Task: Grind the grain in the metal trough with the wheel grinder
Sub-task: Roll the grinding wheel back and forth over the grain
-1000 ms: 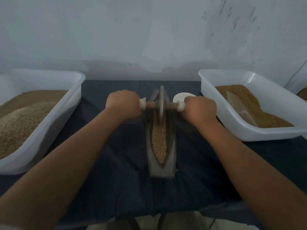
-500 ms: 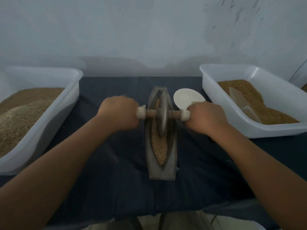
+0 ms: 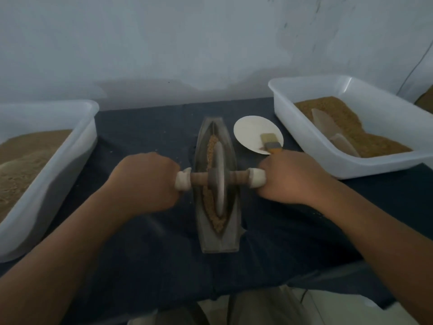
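Rolled back from the far end, the wheel grinder now stands midway in the metal trough, over the grain, left hand and right hand each clamped round a handle. Mid-grinding; next, likely a steady forward push

The light is dim, bluish-grey and diffuse, with no glare. The whole picture is soft, and the wheel grinder in the metal trough is smeared by motion. Left of the trough, the white tub shows a shadowed wall facing it. Far from the trough, straight edges bow with wide-angle distortion.
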A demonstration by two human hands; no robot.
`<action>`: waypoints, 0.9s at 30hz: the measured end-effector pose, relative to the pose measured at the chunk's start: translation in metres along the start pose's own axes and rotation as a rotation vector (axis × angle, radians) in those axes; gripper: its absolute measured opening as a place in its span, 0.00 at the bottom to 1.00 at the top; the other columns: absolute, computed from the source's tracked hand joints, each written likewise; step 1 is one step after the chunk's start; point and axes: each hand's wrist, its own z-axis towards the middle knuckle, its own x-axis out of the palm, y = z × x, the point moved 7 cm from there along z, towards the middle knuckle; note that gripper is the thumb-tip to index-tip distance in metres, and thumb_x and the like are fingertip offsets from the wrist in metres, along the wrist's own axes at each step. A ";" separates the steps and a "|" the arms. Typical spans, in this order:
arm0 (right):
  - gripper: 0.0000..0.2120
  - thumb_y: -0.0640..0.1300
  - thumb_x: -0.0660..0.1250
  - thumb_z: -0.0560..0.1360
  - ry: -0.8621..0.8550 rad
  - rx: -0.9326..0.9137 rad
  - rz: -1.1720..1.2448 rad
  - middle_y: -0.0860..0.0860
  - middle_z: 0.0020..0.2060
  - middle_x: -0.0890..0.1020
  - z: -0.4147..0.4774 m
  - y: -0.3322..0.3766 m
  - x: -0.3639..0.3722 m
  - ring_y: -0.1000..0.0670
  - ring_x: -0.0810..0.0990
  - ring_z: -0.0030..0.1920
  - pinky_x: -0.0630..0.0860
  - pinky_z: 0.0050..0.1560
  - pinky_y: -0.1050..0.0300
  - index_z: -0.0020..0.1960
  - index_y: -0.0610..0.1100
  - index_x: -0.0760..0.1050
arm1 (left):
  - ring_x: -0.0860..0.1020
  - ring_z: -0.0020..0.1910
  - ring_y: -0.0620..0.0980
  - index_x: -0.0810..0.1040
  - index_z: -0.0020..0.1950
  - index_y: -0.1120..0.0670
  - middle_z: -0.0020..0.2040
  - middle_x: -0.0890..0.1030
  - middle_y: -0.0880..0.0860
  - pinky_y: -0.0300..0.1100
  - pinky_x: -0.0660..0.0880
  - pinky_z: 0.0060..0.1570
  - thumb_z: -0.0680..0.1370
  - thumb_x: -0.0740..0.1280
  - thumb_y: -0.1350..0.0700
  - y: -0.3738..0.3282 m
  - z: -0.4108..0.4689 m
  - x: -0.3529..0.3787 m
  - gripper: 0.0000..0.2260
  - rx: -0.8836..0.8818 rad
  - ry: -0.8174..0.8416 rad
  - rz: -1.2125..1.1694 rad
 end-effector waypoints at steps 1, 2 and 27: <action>0.15 0.65 0.60 0.66 -0.047 0.005 -0.045 0.55 0.31 0.76 0.008 0.001 -0.002 0.53 0.76 0.31 0.69 0.30 0.56 0.33 0.54 0.73 | 0.73 0.29 0.46 0.71 0.33 0.47 0.29 0.74 0.44 0.40 0.66 0.29 0.70 0.60 0.38 0.002 0.008 0.004 0.15 -0.031 0.021 -0.020; 0.14 0.62 0.63 0.70 -0.109 0.020 -0.093 0.55 0.31 0.76 0.020 0.002 -0.006 0.52 0.75 0.31 0.69 0.31 0.56 0.33 0.54 0.72 | 0.75 0.30 0.48 0.72 0.33 0.47 0.31 0.75 0.45 0.41 0.69 0.31 0.72 0.60 0.37 0.005 0.020 0.007 0.15 -0.071 0.028 -0.041; 0.11 0.54 0.68 0.73 -0.277 0.123 -0.213 0.54 0.30 0.73 0.097 0.001 -0.028 0.51 0.70 0.30 0.65 0.32 0.57 0.35 0.52 0.73 | 0.75 0.33 0.53 0.74 0.36 0.49 0.34 0.75 0.47 0.45 0.74 0.37 0.77 0.62 0.39 0.025 0.083 0.010 0.16 -0.277 -0.097 -0.106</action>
